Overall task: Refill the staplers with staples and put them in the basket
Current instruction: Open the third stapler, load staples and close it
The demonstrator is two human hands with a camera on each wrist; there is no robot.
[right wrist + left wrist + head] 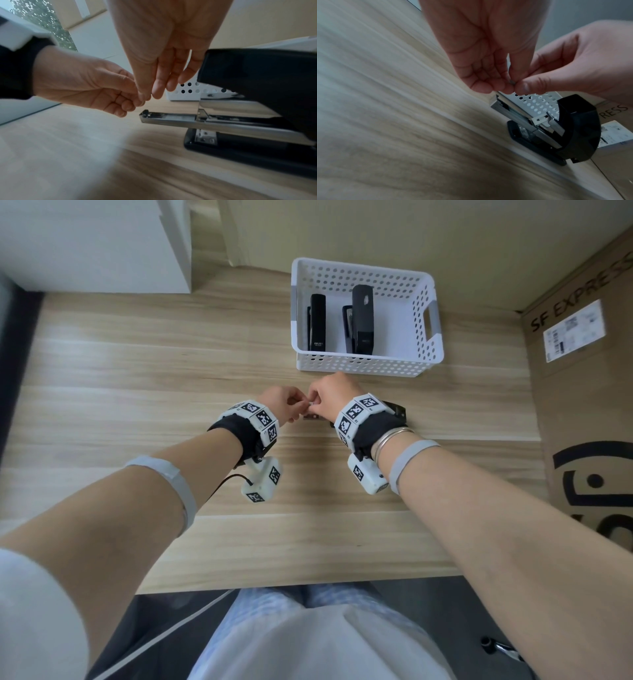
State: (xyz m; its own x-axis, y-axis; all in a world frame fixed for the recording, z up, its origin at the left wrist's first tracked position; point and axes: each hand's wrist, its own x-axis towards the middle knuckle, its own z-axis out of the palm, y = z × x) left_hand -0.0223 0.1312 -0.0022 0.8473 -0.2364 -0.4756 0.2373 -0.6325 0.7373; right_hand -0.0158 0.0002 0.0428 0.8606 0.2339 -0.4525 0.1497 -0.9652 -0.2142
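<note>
Stapler [240, 119], lid open, channel exposed, beside basket [366, 364]: left hand [281, 405] and right hand [330, 400] pinch a staple strip [512, 82] above it; best lowered level, legs down.

Home room: wood desk [137, 371], white cabinet [102, 244], courier carton [589, 405].

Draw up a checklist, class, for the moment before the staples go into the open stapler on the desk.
1. Open stapler lid raised, channel exposed: ok.
2. Staple strip pinched between left hand and right hand: ok.
3. Strip above the channel's front end: ok.
4. Strip's legs pointing down: cannot tell.
5. Channel free of old staples: cannot tell.
6. Basket has room beside its two staplers: ok.
</note>
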